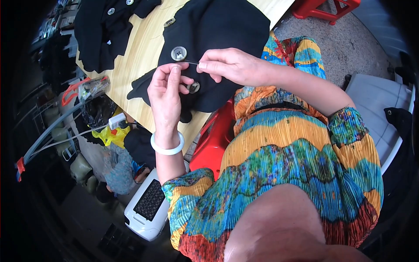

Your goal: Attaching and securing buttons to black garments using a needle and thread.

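Thread [192, 63], perhaps, between both hands [167, 94] [235, 67]

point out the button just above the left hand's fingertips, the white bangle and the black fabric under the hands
button [178, 53]: head view, middle of its face
white bangle [169, 151]: head view, near side of its band
black fabric [218, 32]: head view, plain upper stretch

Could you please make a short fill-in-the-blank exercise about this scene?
A thin dark object spans the gap between both ____.
Near the left hand, the black cloth carries round ____.
The white bracelet circles the ____ wrist.
The stool at upper right is ____.

Missing words: hands; buttons; left; red.
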### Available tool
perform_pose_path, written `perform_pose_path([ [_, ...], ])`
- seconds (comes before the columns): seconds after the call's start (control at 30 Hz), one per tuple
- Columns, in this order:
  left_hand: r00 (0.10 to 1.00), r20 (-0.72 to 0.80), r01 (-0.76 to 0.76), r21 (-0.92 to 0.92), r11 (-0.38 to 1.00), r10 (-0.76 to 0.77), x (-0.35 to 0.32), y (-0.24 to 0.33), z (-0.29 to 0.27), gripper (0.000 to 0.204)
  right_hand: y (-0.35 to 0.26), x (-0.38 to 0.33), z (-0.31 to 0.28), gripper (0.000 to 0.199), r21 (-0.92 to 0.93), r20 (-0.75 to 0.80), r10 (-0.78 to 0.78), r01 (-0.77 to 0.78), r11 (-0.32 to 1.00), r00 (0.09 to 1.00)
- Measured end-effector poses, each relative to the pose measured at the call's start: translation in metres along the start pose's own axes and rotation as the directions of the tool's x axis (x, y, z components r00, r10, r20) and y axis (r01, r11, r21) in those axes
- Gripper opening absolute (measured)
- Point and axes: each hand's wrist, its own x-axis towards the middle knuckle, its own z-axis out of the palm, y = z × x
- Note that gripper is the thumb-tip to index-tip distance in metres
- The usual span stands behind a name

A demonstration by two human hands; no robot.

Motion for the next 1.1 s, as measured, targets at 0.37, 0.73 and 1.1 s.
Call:
perform_pose_path([
  [0.37, 0.999, 0.026, -0.02, 0.049, 0.999, 0.019, -0.007, -0.002, 0.002, 0.012, -0.005, 0.016, -0.011, 0.033, 0.038, 0.187, 0.084, -0.093, 0.995, 0.979],
  [0.73, 0.996, 0.077, -0.033, -0.047, 0.998, 0.037, -0.004, -0.005, -0.005, 0.014, -0.006, 0.025, -0.012, 0.031, 0.075, 0.141, -0.02, 0.01, 0.997, 0.99],
  [1.1, 0.987, -0.151, -0.057, -0.029, 0.998, 0.052, -0.025, -0.011, -0.017, 0.011, -0.009, 0.005, -0.012, 0.033, -0.467, 0.074, -0.134, 0.153, 0.871, 0.988],
])
